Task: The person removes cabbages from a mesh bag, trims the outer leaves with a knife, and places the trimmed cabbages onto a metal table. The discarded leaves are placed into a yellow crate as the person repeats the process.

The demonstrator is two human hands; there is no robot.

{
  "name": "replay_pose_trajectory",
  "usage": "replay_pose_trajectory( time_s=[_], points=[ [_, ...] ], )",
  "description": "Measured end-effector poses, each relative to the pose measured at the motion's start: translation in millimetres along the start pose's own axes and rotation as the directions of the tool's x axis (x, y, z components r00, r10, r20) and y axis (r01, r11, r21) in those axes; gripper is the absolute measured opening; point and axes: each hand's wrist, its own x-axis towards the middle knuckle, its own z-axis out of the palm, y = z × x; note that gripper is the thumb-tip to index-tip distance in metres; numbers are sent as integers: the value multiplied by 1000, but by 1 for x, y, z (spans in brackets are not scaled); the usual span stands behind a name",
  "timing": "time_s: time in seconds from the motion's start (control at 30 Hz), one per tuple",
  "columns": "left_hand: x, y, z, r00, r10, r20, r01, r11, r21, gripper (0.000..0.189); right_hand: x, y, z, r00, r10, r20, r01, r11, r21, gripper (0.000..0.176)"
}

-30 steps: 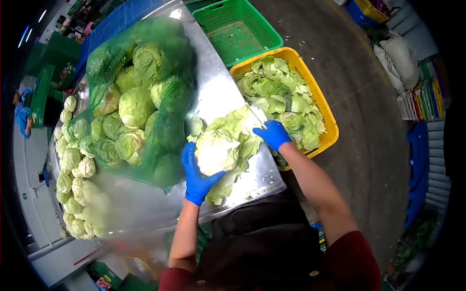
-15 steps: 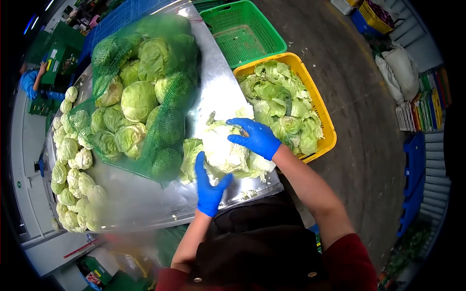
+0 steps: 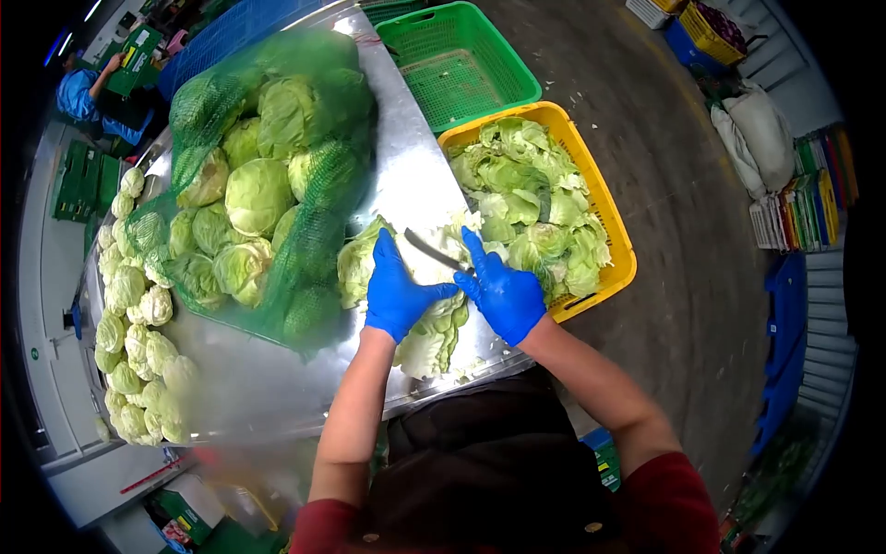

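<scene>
My left hand (image 3: 399,294), in a blue glove, is spread beside pale, overexposed cabbage, its thumb stretched towards the other hand. My right hand (image 3: 503,291), also gloved in blue, has a knife (image 3: 434,250) at its thumb and fingers. The dark curved blade points up and left over the pale patch; the handle is hidden by the glove. Loose cabbage leaves (image 3: 436,343) lie below and around both hands on the metal table (image 3: 268,379). Glare hides whether a whole head lies between the hands.
A green net bag (image 3: 328,198) full of cabbages (image 3: 258,198) lies at left, with trimmed cabbages (image 3: 134,346) lined along the far-left edge. A yellow crate (image 3: 620,245) of leaves and a green crate (image 3: 480,69) stand at right. A person in blue (image 3: 78,97) handles a crate at upper left.
My right hand has moved slightly down and right, and the knife has come into view. My left hand has moved up. The white cabbage head no longer shows clearly between them.
</scene>
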Motion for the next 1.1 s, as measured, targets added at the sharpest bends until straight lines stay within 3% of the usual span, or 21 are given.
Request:
replay_pose_trajectory(
  time_s=[0.13,0.2,0.27,0.33,0.4,0.5,0.53,0.63,0.7,0.73,0.8,0.87,0.9,1.0,1.07,1.1],
  points=[
    [8,2,0,999,-33,-2,33,999,1,134,4,-5,4,982,82,171,-81,997,-15,63],
    [9,-1,0,1000,-19,0,19,999,-45,133,11,-2,14,981,79,178,-82,997,9,62],
    [8,-1,-4,1000,-14,24,15,999,-38,133,7,5,28,1000,-19,11,19,1000,-6,62],
    [9,-1,-5,999,-19,32,20,999,-47,132,6,4,24,999,-32,-18,32,999,-12,61],
    [11,-6,-5,999,-32,32,34,998,-60,130,6,-2,16,995,48,87,-49,999,10,59],
    [6,-5,3,998,-65,9,65,996,-55,127,30,7,32,1000,-4,19,5,998,-55,54],
    [1,-3,3,999,-44,-2,44,999,-17,126,41,8,32,983,92,158,-81,994,-80,51],
    [-27,-3,7,998,57,-41,-53,995,82,124,80,53,24,969,145,201,-138,989,-47,60],
    [-32,-18,4,999,29,-44,-33,994,-104,124,91,55,28,951,277,137,-291,951,100,63],
    [-35,-25,-1,999,9,-42,-17,981,-192,124,86,36,21,926,334,177,-352,933,79,60],
    [-42,-36,-11,998,47,-35,-54,969,-241,124,80,49,47,919,375,120,-392,896,210,56],
    [-48,-44,-15,997,79,-9,-79,950,-301,124,76,89,74,860,411,303,-492,827,272,55],
    [-51,-48,-15,994,107,-18,-107,943,-316,125,70,90,67,877,384,289,-453,860,234,58],
    [-54,-45,-17,998,53,-35,-62,940,-334,128,57,60,26,864,498,76,-503,863,55,59],
    [-48,-44,-16,1000,11,-23,-18,933,-359,128,36,11,-2,948,245,-202,-157,914,373,57],
    [-45,-43,-16,1000,-9,-17,3,930,-368,128,26,-5,-5,965,203,-167,-121,907,404,54]
  ],
)
